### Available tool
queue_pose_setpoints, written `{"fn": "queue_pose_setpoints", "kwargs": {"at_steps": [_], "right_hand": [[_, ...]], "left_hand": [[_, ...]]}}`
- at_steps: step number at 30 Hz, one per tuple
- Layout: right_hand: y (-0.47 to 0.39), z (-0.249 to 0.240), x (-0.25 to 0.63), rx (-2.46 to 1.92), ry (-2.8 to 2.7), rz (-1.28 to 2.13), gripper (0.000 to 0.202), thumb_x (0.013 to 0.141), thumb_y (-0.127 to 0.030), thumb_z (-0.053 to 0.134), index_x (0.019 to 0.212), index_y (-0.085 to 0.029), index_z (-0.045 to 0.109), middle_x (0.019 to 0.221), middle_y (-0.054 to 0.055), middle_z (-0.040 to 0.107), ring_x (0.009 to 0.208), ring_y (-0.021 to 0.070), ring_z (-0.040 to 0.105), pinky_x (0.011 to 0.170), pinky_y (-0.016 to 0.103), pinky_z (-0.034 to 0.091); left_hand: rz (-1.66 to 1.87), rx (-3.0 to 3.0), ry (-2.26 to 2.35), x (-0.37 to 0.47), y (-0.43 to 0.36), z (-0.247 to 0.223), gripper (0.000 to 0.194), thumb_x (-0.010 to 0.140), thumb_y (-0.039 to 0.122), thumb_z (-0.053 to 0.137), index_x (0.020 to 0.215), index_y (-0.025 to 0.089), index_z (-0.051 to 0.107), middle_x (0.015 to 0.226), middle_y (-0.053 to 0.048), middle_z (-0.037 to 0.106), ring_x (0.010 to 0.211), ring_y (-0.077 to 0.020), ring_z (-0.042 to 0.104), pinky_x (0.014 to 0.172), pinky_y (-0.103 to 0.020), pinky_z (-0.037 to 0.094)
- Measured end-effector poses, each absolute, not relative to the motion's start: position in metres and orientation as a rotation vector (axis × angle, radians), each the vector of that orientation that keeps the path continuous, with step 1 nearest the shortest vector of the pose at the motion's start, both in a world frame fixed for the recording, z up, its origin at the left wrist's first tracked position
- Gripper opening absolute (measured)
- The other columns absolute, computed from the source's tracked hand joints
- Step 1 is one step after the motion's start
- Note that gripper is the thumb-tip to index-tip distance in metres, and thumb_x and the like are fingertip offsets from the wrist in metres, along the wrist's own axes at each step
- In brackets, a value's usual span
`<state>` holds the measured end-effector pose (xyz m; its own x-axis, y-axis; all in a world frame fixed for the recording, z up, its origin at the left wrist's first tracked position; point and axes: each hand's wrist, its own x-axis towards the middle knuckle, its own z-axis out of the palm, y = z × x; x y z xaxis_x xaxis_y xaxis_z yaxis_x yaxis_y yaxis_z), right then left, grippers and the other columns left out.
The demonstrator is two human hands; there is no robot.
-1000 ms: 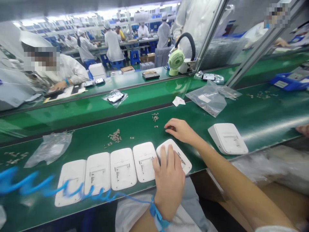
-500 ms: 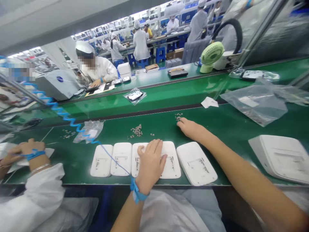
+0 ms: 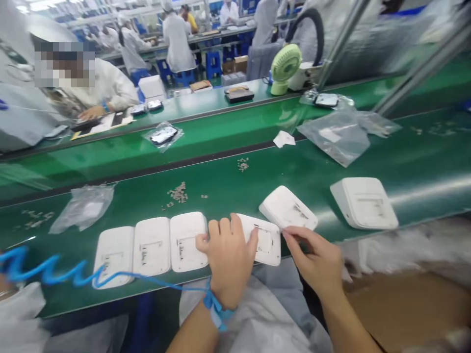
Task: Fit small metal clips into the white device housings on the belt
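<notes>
Near edge of green belt (image 3: 331,181): a row of white casings (image 3: 151,246) laid flat side by side, their near ends almost at the belt's lip. One more white casing (image 3: 288,208) lies askew just behind the row's right end; a further unit (image 3: 364,202) sits well apart to the right. Open belt lies behind the row, broken only by small loose parts (image 3: 178,192) in little heaps and a crumpled plastic bag (image 3: 84,212) to the left.

Hidden or unclear: the fourth casing in the row is largely covered by the left hand (image 3: 228,255); markings on the casings are too small to read; a blue coiled cord (image 3: 55,272) crosses the leftmost casing and runs to a blue wrist strap (image 3: 217,309).

Left hand: palm down, fingers spread flat across the covered casing, pressing on it, gripping nothing. Right hand (image 3: 316,260): forearm coming from the lower right, fingertips (image 3: 290,235) pinched narrow at the right edge of the row's last casing (image 3: 265,240); whether they hold anything small I cannot tell.

Far side: a person in white works at a second belt.
</notes>
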<state>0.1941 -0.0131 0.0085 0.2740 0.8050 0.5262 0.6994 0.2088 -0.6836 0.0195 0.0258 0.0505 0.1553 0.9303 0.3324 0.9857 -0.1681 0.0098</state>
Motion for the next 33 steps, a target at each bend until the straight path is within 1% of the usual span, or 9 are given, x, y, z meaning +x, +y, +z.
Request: {"fn": "queue_pose_setpoints", "kwargs": {"at_steps": [4, 6, 8, 9, 11, 16, 21, 28, 33], "right_hand": [[0.003, 0.008, 0.209, -1.405, -1.560, 0.220, 0.009, 0.089, -0.017, 0.063, 0.091, -0.023, 0.070, 0.095, 0.004, 0.072, 0.082, 0.0190, 0.069, 0.071, 0.032, 0.056], [0.008, 0.013, 0.210, -1.358, -1.627, 0.280, 0.010, 0.089, -0.016, 0.063, 0.087, -0.022, 0.070, 0.092, 0.004, 0.069, 0.082, 0.0177, 0.068, 0.070, 0.030, 0.055], [0.009, 0.018, 0.206, -1.348, -1.677, 0.310, 0.013, 0.089, -0.013, 0.061, 0.088, -0.022, 0.071, 0.088, 0.003, 0.068, 0.079, 0.0161, 0.067, 0.069, 0.029, 0.055], [0.008, 0.019, 0.203, -1.359, -1.698, 0.306, 0.015, 0.089, -0.012, 0.060, 0.088, -0.022, 0.070, 0.088, 0.003, 0.068, 0.079, 0.0157, 0.067, 0.069, 0.028, 0.055], [0.005, 0.019, 0.197, -1.397, -1.744, 0.253, 0.016, 0.088, -0.011, 0.058, 0.088, -0.022, 0.070, 0.088, 0.003, 0.069, 0.080, 0.0158, 0.067, 0.070, 0.029, 0.055], [0.000, 0.018, 0.191, -1.442, -1.829, 0.104, 0.016, 0.087, -0.007, 0.057, 0.087, -0.019, 0.068, 0.087, 0.004, 0.069, 0.079, 0.0167, 0.065, 0.069, 0.029, 0.054], [-0.001, 0.015, 0.183, -1.533, -1.761, 0.037, 0.015, 0.087, -0.006, 0.058, 0.085, -0.018, 0.067, 0.086, 0.004, 0.069, 0.079, 0.0170, 0.064, 0.069, 0.029, 0.053], [-0.010, 0.014, 0.164, -1.716, -1.730, -0.204, 0.014, 0.089, -0.006, 0.059, 0.084, -0.017, 0.067, 0.086, 0.006, 0.068, 0.078, 0.0193, 0.060, 0.068, 0.032, 0.050], [-0.010, 0.013, 0.165, -1.680, -1.730, -0.215, 0.011, 0.088, -0.006, 0.059, 0.087, -0.015, 0.067, 0.089, 0.008, 0.068, 0.080, 0.0196, 0.060, 0.070, 0.032, 0.051]], "left_hand": [[-0.363, -2.225, -1.828, 0.022, 0.019, 0.050, 0.043, 0.099, 0.052, 0.043, 0.118, 0.020, 0.063, 0.083, -0.006, 0.061, 0.090, -0.0281, 0.053, 0.081, -0.050, 0.028], [-0.368, -2.208, -1.815, 0.024, 0.017, 0.050, 0.043, 0.099, 0.050, 0.045, 0.123, 0.020, 0.062, 0.099, -0.011, 0.066, 0.101, -0.0316, 0.054, 0.083, -0.051, 0.028], [-0.406, -2.243, -1.755, 0.026, 0.017, 0.050, 0.042, 0.099, 0.045, 0.048, 0.130, 0.019, 0.059, 0.123, -0.014, 0.064, 0.115, -0.0341, 0.052, 0.087, -0.052, 0.028], [-0.429, -2.287, -1.708, 0.026, 0.017, 0.050, 0.040, 0.099, 0.041, 0.048, 0.132, 0.020, 0.058, 0.132, -0.014, 0.062, 0.120, -0.0338, 0.051, 0.089, -0.052, 0.028], [-0.463, -2.394, -1.626, 0.028, 0.019, 0.050, 0.035, 0.101, 0.033, 0.047, 0.130, 0.020, 0.059, 0.138, -0.010, 0.061, 0.125, -0.0308, 0.051, 0.093, -0.051, 0.028], [-0.549, -2.481, -1.601, 0.028, 0.021, 0.047, 0.037, 0.100, 0.026, 0.048, 0.135, 0.017, 0.055, 0.134, -0.007, 0.066, 0.123, -0.0286, 0.054, 0.092, -0.050, 0.029], [-0.580, -2.522, -1.587, 0.027, 0.023, 0.046, 0.032, 0.099, 0.025, 0.052, 0.129, 0.017, 0.058, 0.128, -0.004, 0.070, 0.122, -0.0287, 0.055, 0.091, -0.051, 0.029], [-0.651, -2.535, -1.557, 0.026, 0.024, 0.043, 0.027, 0.100, 0.025, 0.051, 0.124, 0.018, 0.060, 0.126, -0.005, 0.071, 0.121, -0.0275, 0.057, 0.089, -0.050, 0.028], [-0.657, -2.556, -1.562, 0.026, 0.025, 0.043, 0.027, 0.100, 0.025, 0.051, 0.124, 0.019, 0.060, 0.125, -0.006, 0.071, 0.121, -0.0265, 0.057, 0.089, -0.050, 0.027]]}}
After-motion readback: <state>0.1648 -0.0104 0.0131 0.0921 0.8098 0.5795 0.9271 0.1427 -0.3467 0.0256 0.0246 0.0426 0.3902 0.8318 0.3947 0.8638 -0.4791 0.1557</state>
